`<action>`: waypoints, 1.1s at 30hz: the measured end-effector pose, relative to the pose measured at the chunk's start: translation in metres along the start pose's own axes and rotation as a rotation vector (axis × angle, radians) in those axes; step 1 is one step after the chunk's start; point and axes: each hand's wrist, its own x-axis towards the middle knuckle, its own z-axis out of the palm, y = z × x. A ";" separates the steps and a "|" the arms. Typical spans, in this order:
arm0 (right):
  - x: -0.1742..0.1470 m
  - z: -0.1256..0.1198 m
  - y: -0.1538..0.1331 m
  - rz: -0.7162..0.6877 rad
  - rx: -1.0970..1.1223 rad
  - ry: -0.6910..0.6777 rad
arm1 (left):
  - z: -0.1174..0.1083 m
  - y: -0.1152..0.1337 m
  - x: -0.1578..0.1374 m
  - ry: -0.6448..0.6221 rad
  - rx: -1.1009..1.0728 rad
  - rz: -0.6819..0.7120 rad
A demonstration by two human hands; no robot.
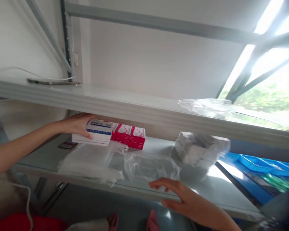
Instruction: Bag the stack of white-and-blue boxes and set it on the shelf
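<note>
The left hand grips the far end of a stack of white boxes on the lower shelf, with two red boxes touching the stack's right side. The right hand hovers wide, fingers spread and holding nothing, over the shelf's near edge, just beside clear plastic bags. Farther right sits a wrapped bundle of white packs, then a blue tray.
</note>
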 end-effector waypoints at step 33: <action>0.028 -0.087 0.057 -0.027 -0.249 0.085 | 0.117 0.239 0.015 -0.292 -0.052 0.339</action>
